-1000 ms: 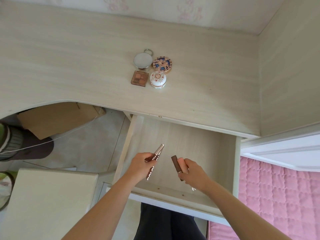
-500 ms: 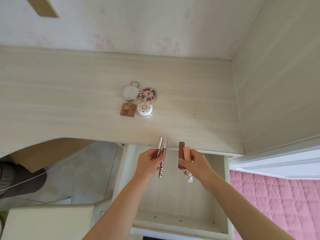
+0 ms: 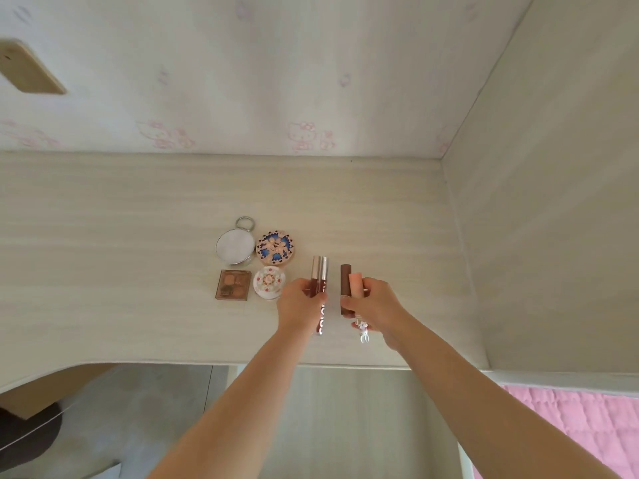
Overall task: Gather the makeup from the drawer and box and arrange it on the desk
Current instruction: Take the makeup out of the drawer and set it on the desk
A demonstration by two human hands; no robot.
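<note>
My left hand point(image 3: 300, 303) grips two lip gloss tubes point(image 3: 318, 271) with silver caps, held over the desk point(image 3: 103, 271). My right hand point(image 3: 373, 304) grips a brown lipstick tube point(image 3: 345, 281) and a pink tube point(image 3: 355, 284), with a small white charm point(image 3: 362, 331) dangling below. Left of my hands, on the desk, lie a round silver compact point(image 3: 235, 246), a blue-patterned round case point(image 3: 275, 248), a square eyeshadow palette point(image 3: 233, 284) and a white floral round case point(image 3: 269, 281). The open drawer point(image 3: 345, 426) is below, under my forearms.
A wall with pink cartoon prints point(image 3: 304, 134) backs the desk, and a side panel point(image 3: 553, 202) closes it on the right. A pink quilted bed point(image 3: 587, 420) lies at lower right. A cardboard box point(image 3: 41, 388) sits under the desk at left.
Both hands have lifted out of the drawer and moved forward over the desk with the tubes, now beside the group of compacts. The view has tilted upward.
</note>
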